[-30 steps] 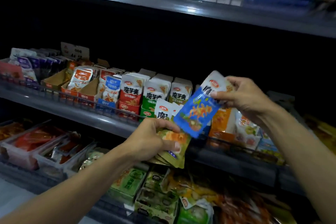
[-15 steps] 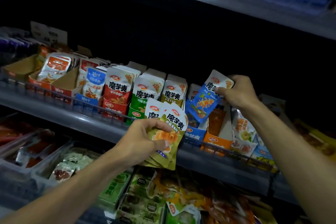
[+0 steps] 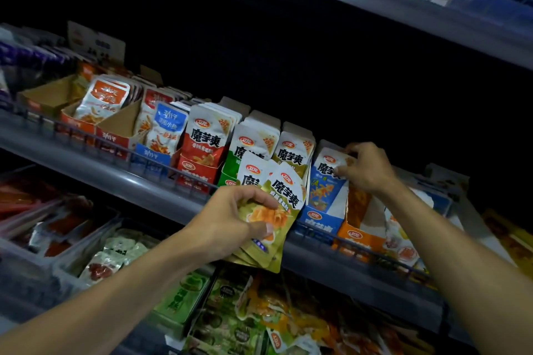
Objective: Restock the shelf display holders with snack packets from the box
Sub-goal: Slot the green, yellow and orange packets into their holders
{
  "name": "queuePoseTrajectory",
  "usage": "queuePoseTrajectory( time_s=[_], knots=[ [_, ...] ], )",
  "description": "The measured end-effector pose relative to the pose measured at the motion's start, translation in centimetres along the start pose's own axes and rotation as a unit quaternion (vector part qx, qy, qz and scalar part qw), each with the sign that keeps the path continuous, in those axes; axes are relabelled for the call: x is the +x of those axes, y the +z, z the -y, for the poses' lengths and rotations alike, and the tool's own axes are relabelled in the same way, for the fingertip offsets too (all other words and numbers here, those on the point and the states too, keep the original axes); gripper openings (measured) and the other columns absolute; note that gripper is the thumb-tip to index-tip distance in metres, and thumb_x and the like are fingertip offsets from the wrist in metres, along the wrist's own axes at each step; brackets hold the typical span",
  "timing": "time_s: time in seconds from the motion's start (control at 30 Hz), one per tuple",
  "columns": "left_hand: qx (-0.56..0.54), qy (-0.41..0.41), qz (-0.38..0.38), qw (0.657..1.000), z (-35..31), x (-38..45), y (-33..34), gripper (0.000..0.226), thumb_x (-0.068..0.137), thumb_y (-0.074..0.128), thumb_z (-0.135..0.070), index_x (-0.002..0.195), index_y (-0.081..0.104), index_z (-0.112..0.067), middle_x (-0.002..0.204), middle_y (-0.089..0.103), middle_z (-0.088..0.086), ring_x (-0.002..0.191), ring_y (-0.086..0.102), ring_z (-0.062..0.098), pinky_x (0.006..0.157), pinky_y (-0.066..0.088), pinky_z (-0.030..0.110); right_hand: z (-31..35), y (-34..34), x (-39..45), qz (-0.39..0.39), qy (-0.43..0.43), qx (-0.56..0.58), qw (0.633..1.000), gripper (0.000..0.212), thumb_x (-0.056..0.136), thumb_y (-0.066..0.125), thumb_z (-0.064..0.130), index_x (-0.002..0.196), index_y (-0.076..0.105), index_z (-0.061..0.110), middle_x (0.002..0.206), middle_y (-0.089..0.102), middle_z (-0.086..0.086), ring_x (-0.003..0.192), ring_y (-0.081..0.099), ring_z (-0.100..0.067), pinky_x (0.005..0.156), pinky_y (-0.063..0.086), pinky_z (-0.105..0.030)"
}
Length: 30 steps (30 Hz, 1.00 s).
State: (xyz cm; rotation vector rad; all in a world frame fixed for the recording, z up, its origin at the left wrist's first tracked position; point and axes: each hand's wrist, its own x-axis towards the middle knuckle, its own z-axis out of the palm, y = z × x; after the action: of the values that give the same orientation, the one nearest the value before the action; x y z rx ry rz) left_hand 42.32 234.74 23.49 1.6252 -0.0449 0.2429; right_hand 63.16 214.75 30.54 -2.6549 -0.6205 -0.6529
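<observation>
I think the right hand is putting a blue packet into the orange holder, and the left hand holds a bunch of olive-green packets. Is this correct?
Not quite. In the head view the right hand is putting the blue packet into the blue holder, not the orange holder beside it. The rest is right: the left hand holds a bunch of olive-green packets.

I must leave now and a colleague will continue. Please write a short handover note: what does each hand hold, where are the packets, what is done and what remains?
Left hand: grips a fanned stack of olive-green packets in front of the shelf rail.
Right hand: pinches the top of a blue packet, which stands in the blue holder.
Done: blue packet seated, not yet released.
Left: let go of it, then place the olive-green stack, probably into the olive holder beside the blue one. The box is not in view.
</observation>
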Motion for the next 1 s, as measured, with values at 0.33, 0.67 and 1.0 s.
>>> queuePoseTrajectory(
  time_s=[0.33,0.67,1.0],
  knots=[
    [0.012,0.032,0.015,0.999,0.0,-0.2,0.8,0.032,0.081,0.075,0.002,0.101,0.070,-0.023,0.113,0.063,-0.016,0.068,0.065,-0.004,0.053,0.046,0.008,-0.3,-0.1,-1.0,-0.143,-0.065,-0.147,0.977,0.038,0.088,0.071,0.028,0.119,0.060,0.009,0.098,0.065,-0.014,0.089,0.063,-0.032,0.064,0.039,-0.032],
    [-0.096,0.035,0.000,0.995,-1.2,-0.5,2.5,0.116,0.079,0.067,0.014,0.149,0.006,-0.055,0.160,-0.002,-0.023,0.141,0.009,0.005,0.096,0.050,0.032,5.1,-3.6,-7.4,0.163,-0.052,0.301,0.938,0.039,0.088,0.072,0.024,0.125,0.059,0.020,0.103,0.066,-0.006,0.075,0.069,-0.010,0.065,0.060,-0.031],
    [-0.016,0.066,0.043,0.997,-1.8,-0.9,5.1,0.081,0.085,0.058,0.015,0.122,0.035,-0.054,0.098,0.068,-0.024,0.094,0.070,0.009,0.077,0.059,0.026,5.5,-4.7,-8.9,0.256,0.065,0.408,0.874,0.039,0.094,0.065,0.026,0.129,0.050,0.019,0.102,0.068,-0.004,0.087,0.068,-0.018,0.060,0.054,-0.028]
  ],
)
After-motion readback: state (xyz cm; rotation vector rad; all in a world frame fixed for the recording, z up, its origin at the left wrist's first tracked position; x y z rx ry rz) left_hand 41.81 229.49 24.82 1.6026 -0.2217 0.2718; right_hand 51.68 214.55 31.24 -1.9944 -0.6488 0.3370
